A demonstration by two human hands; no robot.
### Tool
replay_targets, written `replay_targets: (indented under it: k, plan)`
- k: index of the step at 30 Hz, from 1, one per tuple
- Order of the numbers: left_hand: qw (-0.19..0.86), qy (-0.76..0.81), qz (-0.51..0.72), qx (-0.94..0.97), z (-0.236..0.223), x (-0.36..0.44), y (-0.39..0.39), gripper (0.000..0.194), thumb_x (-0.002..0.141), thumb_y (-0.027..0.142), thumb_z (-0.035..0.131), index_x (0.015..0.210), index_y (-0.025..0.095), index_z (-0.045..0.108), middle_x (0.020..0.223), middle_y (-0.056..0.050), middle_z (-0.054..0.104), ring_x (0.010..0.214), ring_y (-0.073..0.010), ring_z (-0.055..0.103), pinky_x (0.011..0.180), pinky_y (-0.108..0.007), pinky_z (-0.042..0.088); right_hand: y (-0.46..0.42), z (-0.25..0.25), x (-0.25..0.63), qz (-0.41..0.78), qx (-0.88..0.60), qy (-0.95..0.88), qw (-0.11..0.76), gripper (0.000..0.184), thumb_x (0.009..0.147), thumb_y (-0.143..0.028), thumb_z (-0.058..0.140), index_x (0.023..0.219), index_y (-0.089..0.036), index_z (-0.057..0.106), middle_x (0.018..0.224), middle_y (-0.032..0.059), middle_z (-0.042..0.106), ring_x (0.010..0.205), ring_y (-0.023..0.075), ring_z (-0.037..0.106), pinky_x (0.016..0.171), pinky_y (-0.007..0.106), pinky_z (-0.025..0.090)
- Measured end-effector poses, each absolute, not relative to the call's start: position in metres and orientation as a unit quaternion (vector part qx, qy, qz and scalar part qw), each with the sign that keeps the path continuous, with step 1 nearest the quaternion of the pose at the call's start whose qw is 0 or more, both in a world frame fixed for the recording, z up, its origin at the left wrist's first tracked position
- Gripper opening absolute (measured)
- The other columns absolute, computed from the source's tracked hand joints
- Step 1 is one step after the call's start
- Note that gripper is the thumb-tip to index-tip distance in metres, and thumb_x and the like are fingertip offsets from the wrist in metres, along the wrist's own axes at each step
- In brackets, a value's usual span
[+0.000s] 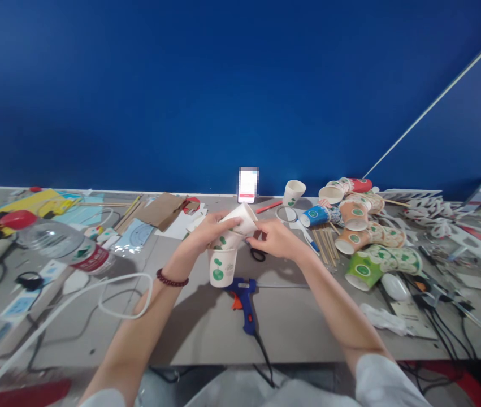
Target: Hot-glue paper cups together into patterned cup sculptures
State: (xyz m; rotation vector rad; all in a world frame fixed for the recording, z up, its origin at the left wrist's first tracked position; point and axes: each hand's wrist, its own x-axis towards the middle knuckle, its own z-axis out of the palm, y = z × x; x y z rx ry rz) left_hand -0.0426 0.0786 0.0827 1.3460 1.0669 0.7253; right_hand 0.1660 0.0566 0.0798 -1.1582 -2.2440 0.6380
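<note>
My left hand (207,230) is closed around white paper cups joined together. The lower paper cup (222,268) hangs upright with a green leaf print, and the upper paper cup (244,217) tilts to the right with its mouth showing. At that cup's right side my right hand (274,239) has its thumb and fingers pinched close to the rim; whatever lies between the fingertips is hidden. Under the cups a blue glue gun (246,305) with an orange trigger lies on the grey table (295,328).
Many printed paper cups (363,271) lie in rows at the right, and one white cup (294,193) stands at the back. A lit phone (247,185) leans against the blue wall. Wooden sticks (325,246) lie near the cups. At the left are a plastic bottle (66,244) and a white cable (74,299).
</note>
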Motion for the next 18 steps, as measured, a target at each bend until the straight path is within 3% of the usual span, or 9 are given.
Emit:
replay_targets:
  k: [6,14,18]
  plan:
    - [0.616,0.466,0.322,0.547,0.0782,-0.0429,0.0825,0.05,0.071,0.06,0.072,0.087,0.013,0.066,0.075,-0.006,0.068,0.063,-0.0148,0.062,0.053,-0.022,0.044,0.059,0.0797,0.166,0.263,-0.41,-0.826,0.285,0.017,0.084,-0.022,0.062,0.099,-0.017,0.068,0.079,0.0022,0.071,0.066,0.0144,0.061,0.06,0.024,0.042]
    - [0.63,0.457,0.327,0.536,0.0788,-0.0404,0.0815,0.053,0.069,0.062,0.073,0.089,0.013,0.067,0.076,-0.006,0.07,0.064,-0.0166,0.064,0.055,-0.025,0.046,0.0617,0.0776,0.1666,0.254,-0.416,-0.821,0.297,0.02,0.086,-0.028,0.065,0.103,-0.018,0.067,0.083,0.0034,0.072,0.067,0.0154,0.061,0.062,0.026,0.045]
    - [0.592,0.456,0.334,0.574,0.0778,-0.0419,0.0819,0.053,0.071,0.064,0.068,0.088,0.014,0.069,0.072,-0.007,0.069,0.061,-0.0177,0.064,0.051,-0.025,0.044,0.0602,0.0802,0.1676,0.273,-0.407,-0.815,0.309,0.029,0.085,-0.026,0.065,0.113,-0.019,0.064,0.101,0.0058,0.073,0.072,0.0157,0.063,0.064,0.027,0.048]
